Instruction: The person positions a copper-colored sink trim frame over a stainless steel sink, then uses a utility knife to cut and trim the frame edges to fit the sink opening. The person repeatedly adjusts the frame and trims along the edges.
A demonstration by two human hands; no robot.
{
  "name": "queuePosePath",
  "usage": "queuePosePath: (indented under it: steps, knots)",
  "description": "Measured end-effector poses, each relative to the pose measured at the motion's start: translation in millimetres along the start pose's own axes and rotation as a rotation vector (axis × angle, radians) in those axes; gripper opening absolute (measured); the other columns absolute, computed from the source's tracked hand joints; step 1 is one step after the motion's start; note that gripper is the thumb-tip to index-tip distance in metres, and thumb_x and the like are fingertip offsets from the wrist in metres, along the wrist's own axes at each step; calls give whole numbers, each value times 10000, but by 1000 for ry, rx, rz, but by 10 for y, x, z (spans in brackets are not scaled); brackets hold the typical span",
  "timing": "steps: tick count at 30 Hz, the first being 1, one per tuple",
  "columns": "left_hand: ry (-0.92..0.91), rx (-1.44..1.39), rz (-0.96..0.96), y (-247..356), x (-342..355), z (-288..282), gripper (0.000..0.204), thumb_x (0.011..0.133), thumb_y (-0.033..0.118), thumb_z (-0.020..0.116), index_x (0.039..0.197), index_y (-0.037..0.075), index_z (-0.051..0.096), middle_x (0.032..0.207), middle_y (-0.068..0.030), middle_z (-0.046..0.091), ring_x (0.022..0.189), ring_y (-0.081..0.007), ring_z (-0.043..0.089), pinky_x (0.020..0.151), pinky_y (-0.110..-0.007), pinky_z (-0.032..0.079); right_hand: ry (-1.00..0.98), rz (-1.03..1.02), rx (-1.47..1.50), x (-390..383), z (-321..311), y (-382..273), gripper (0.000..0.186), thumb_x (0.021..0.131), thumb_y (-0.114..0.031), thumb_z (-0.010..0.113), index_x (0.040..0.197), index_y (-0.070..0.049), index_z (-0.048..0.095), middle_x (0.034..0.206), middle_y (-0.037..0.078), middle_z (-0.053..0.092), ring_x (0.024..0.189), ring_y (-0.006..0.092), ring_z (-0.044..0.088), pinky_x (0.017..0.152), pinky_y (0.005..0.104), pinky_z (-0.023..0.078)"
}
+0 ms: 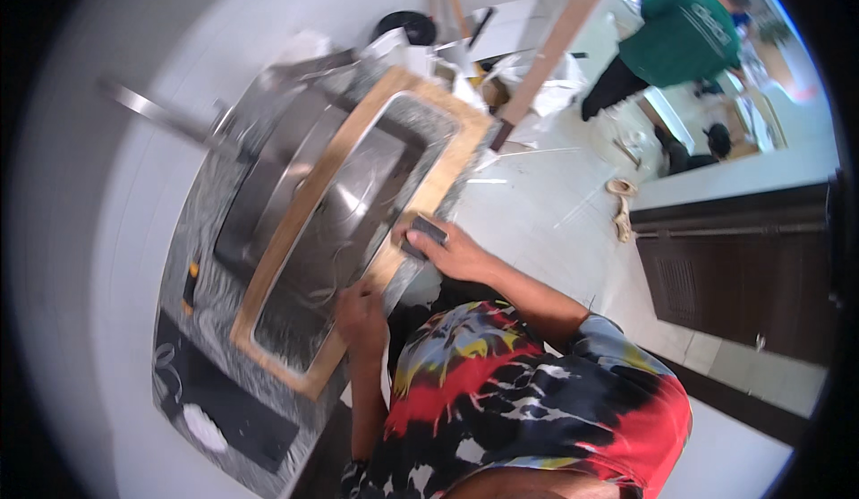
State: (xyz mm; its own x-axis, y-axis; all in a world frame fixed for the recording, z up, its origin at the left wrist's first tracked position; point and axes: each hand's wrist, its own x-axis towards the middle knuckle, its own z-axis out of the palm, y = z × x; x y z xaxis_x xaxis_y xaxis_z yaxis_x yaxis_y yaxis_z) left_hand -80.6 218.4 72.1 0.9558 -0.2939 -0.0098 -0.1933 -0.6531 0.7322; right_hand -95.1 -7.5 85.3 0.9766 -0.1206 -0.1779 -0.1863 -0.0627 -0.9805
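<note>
A rectangular light-wood frame [309,181] with a rounded cut-out lies slanted across a steel sink [268,208] and the grey marbled countertop [201,221]. My right hand [458,253] is closed around a dark grey sanding block [424,234], which rests on the frame's near right side. Lower along that same side, my left hand [360,315] grips the edge of the frame; its fingertips are partly hidden. Through the opening, the sink basin and part of the counter show.
A faucet [170,123] juts out on the left. On the counter are a yellow-and-black knife [191,288], a black sheet [242,405] and a white wad [205,428]. Bags [546,83] crowd the far end. A person in green [680,38] stands beyond, another crouches; sandals [620,208] lie on the floor.
</note>
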Motion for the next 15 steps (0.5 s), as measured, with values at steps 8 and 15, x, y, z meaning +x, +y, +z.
queuePosePath:
  steps: [8,15]
  knots:
    - [-138,410,156,-262,252,255,760,742,361,801,1350,18,501,1299,-233,539,1167,-417,537,986,-490,433,271,-510,-950,996,-1531,638,542,709,-118,663,1247,-65,619,1234,128,601,1201,317,523,1029,470,364]
    - [-121,497,161,-154,260,324,804,773,396,769,1413,33,443,1307,-241,538,1162,-432,548,976,-491,445,192,-573,-947,366,-303,985,511,864,-279,532,1313,-36,549,1409,162,509,1351,310,425,1113,534,285]
